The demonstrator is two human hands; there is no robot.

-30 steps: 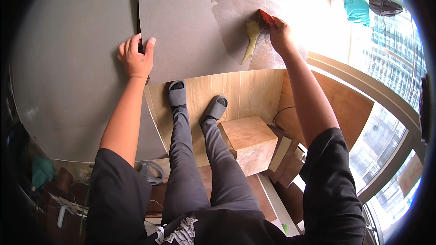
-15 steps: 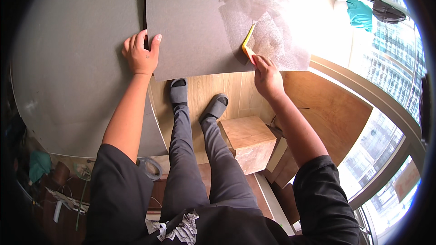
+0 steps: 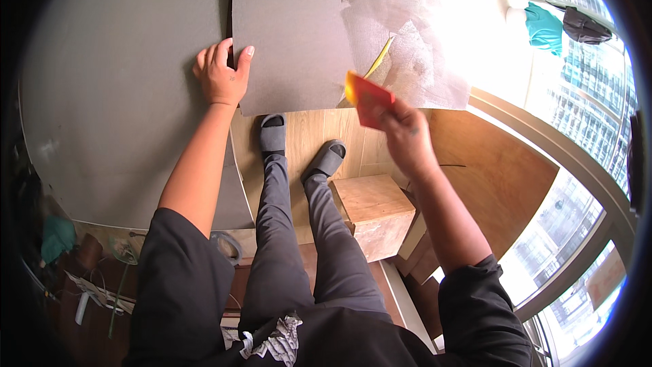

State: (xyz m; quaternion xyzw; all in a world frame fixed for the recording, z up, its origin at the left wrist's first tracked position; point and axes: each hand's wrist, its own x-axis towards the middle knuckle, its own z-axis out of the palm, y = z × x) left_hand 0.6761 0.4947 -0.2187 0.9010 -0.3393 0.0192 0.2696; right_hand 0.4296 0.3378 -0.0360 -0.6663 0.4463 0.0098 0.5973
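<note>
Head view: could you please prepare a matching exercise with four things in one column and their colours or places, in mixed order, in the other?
Things:
1. scraper
2. wooden box
3. slippers
4. left hand

Colours or places:
A. at the left edge of the grey board
B. brown, beside the right leg
C. red, in the right hand
D. a grey pair, worn

Right pairs: 1-C, 2-B, 3-D, 4-A.

Scraper [image 3: 371,100] blurred, hiding part of right hand [image 3: 409,134]. Board [image 3: 292,47] cut off at far side, far right part lost in glare. Grey sheet [image 3: 122,95] cut off at far side. Clutter [image 3: 100,291] at near left too dark to tell.
</note>
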